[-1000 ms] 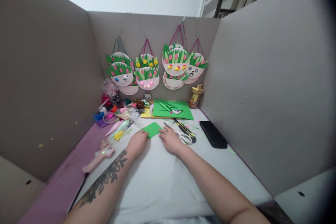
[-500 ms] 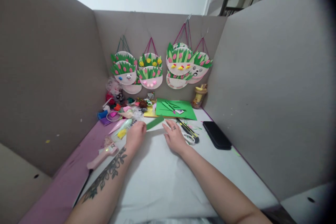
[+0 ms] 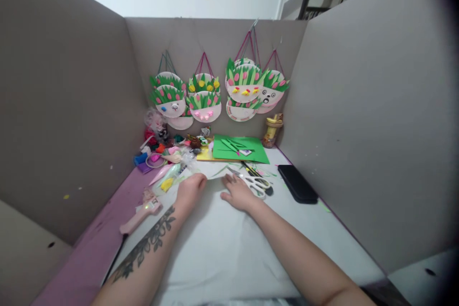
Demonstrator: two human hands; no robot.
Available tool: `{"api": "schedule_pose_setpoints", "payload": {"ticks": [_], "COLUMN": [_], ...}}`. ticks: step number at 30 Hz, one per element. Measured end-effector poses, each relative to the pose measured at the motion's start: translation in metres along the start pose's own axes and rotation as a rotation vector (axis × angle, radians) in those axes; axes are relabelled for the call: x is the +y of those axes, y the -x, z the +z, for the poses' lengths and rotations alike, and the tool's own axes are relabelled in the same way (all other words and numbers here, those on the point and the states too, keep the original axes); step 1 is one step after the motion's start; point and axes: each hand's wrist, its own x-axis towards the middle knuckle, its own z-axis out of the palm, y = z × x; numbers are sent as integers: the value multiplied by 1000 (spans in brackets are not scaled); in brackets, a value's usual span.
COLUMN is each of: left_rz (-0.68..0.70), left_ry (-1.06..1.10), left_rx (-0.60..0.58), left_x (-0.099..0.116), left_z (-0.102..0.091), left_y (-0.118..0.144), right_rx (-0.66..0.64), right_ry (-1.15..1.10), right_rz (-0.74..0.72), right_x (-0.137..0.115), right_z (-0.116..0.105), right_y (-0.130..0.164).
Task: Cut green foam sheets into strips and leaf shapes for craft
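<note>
Paper (image 3: 216,176) lies thin between your hands on table (image 3: 222,248) | left hand (image 3: 190,190) pinches its edge | right hand (image 3: 237,192) flat, holding nothing, beside scissors (image 3: 258,183) | step: folding, I think | next: press gently, edges even

The green sheet (image 3: 219,172), flat earlier, now stands edge-on between both hands

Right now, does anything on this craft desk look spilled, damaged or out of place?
Nothing is spilled or broken. The back left corner holds a loose heap of craft scraps, and thin green trimmings lie scattered beside the scissors. Both hands, left and right, rest on the white table.
</note>
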Motion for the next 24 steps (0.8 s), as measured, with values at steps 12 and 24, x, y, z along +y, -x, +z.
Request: {"api": "schedule_pose_setpoints", "payload": {"ticks": [12,24], "left_rz": [37,-44], "left_ry": [-180,-96], "left_rx": [-326,-305], "left_x": [5,1], "left_z": [7,10], "left_y": [1,2], "right_rx": [399,184], "right_ry": [-72,149], "right_rz": [202,-162], "right_x": [39,-11], "right_z": [-7,-2], "right_y": [-18,-9]}}
